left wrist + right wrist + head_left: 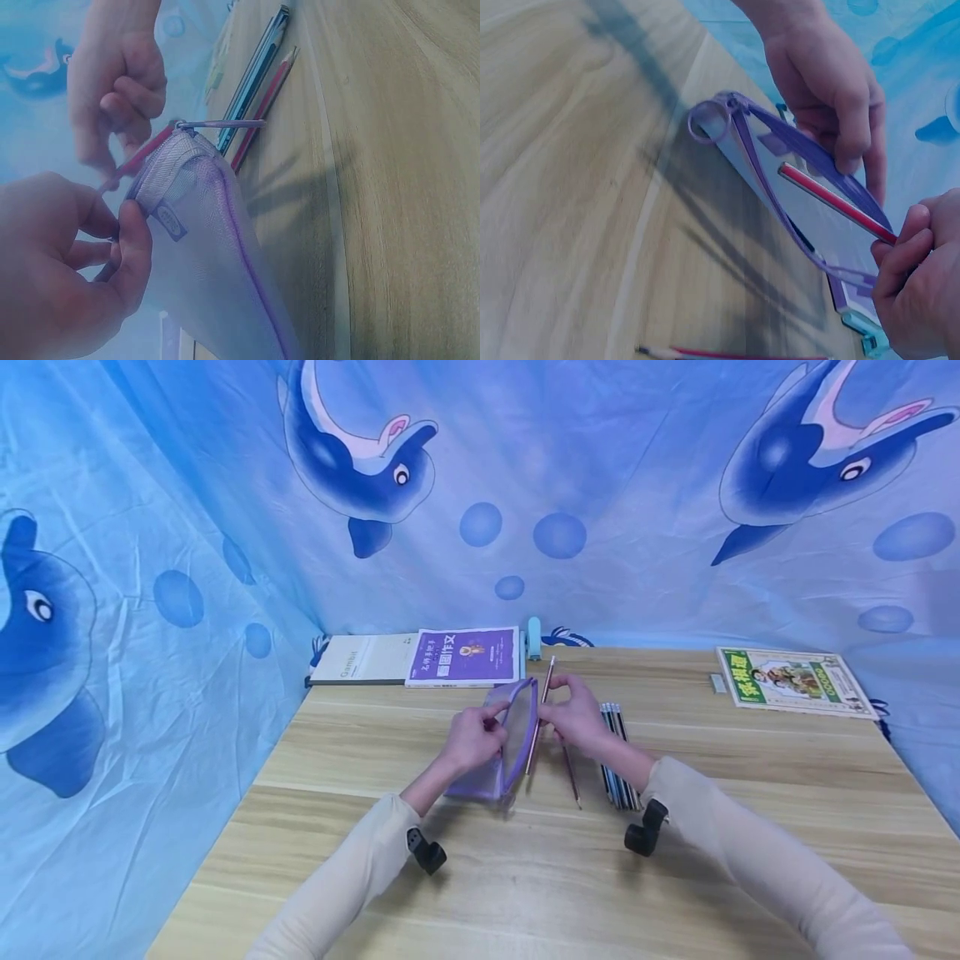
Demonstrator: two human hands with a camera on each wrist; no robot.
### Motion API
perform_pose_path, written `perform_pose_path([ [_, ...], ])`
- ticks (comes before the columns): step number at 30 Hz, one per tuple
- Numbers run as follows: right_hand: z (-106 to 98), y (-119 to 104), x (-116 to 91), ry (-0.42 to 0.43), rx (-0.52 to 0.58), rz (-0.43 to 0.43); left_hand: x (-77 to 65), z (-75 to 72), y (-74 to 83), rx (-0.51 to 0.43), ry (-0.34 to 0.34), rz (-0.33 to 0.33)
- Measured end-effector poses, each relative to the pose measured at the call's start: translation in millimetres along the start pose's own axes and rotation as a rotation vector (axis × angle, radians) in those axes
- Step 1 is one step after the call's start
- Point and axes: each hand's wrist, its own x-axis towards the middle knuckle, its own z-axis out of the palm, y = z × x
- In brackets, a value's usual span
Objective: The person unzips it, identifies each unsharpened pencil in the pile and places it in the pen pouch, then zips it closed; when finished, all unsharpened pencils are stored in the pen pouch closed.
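A purple mesh zip pencil pouch (pixel 471 787) stands unzipped over the table, its mouth facing right. My left hand (pixel 474 739) pinches one edge of its opening between thumb and fingers. In my right hand (pixel 577 717) is a red pencil (pixel 832 199), gripped near one end and slanting across the pouch's mouth; in the right wrist view its other end lies over the opening. A ring pull (pixel 709 121) hangs at the pouch's corner. Below the right hand, a second red pencil (pixel 572 772) lies on the wood. Several dark and blue-striped pencils (pixel 619 764) lie side by side right of it.
Along the table's back edge lie a cream notebook (pixel 363 658) and a purple book (pixel 465 657), with a light teal object (pixel 534 639) beside them. A green and yellow booklet (pixel 797 682) is at the back right, near a small grey block (pixel 717 683). Dolphin-print cloth hangs behind.
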Motion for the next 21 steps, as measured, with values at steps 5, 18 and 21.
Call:
perform_pose_path([
  [5, 13.8, 0.4, 1.9, 0.032, 0.044, -0.016, 0.1, -0.1, 0.6, -0.007, -0.001, -0.013],
  [18, 38.8, 8.8, -3.3, 0.053, 0.085, 0.006, 1.0, 0.6, 3.6, -0.041, 0.018, -0.014],
  [21, 42.2, 10.2, -4.9, 0.05, 0.067, 0.034, 1.0, 1.3, 2.9, -0.053, 0.022, -0.019],
])
